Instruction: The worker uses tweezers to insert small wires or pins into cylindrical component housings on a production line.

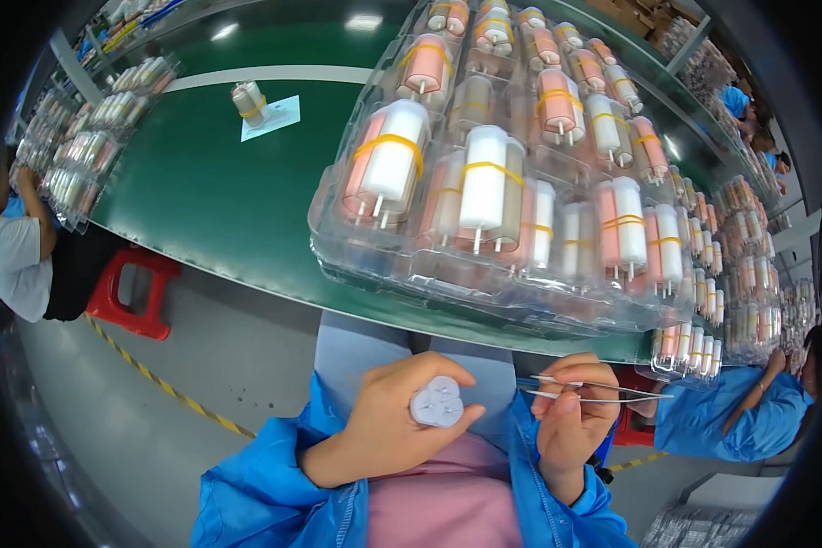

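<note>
My left hand is closed around a pale, lobed cylindrical piece, held over my lap with its end facing up. What lies below that end is hidden by the fingers. To its right, my right hand grips metal tweezers between thumb and fingers. Their tips point right, away from the left hand, and a gap shows between the arms. Beyond both hands, a clear plastic tray carries several bundles of white, pink and grey cylinders, bound with yellow bands.
The tray rests on a green worktable whose near edge runs above my lap. One banded bundle stands beside a light blue card. A red stool and a seated person are at left. Another person in blue sits at right.
</note>
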{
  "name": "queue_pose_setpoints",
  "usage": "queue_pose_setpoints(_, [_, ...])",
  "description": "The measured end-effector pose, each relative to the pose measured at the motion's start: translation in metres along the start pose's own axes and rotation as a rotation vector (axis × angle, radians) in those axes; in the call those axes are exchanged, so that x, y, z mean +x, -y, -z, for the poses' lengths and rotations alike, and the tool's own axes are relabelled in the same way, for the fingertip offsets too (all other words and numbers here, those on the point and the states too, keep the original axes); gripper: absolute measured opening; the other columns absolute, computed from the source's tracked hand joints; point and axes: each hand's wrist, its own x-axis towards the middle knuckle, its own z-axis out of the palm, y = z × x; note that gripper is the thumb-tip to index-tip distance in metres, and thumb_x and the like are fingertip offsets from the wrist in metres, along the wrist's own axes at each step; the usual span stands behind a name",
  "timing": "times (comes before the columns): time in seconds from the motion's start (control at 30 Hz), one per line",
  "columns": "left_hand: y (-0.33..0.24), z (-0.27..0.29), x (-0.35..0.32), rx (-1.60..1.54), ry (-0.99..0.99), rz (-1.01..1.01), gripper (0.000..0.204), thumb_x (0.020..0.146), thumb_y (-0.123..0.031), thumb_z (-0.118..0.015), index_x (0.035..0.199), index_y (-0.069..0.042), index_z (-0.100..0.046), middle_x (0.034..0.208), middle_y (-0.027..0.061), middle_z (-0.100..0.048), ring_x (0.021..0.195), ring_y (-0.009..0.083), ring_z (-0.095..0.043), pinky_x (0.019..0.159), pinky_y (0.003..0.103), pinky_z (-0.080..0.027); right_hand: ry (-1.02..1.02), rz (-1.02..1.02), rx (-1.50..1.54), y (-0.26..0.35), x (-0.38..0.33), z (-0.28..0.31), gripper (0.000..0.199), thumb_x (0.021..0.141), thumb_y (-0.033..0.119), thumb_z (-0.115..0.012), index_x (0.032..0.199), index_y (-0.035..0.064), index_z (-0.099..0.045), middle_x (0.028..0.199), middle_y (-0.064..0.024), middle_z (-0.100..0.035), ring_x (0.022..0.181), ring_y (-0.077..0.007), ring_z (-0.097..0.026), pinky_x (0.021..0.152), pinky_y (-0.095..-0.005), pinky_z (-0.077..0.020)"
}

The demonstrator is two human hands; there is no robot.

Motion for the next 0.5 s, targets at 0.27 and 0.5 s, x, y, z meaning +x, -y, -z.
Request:
queue_pose_setpoints(0.27, [0.004,-0.007,0.001,0.02,0.046,0.024,0.025,0.07,-0.008,-0.081,0.087,-0.003,-0.062,0.075,0.0066,-0.063,0.065,0.0135,-0.061,0.057,0.026,-0.047,0.055,-0.123,0.061,0.003,0.001,-0.006,0.026,0.086,0.008,-0.064,0.106,-0.0066,-0.056,0.1,-0.0176,-0.055,0.069,-0.0187,-0.064,0.064,-0.0291,-0.0563])
queue_pose_setpoints(0.5, [0.007,-0.011,0.001,0.082,0.033,-0.009,0.026,0.069,-0.008,-0.081,0.084,-0.004,-0.061,0.075,0.0085,-0.062,0.063,0.0207,-0.061,0.055,0.03,-0.047,0.104,-0.039,0.052,-0.002,-0.001,-0.007,0.021,0.084,0.008,-0.065,0.098,-0.0062,-0.062,0.093,-0.0189,-0.06,0.078,-0.0212,-0.063,0.065,-0.0295,-0.0547])
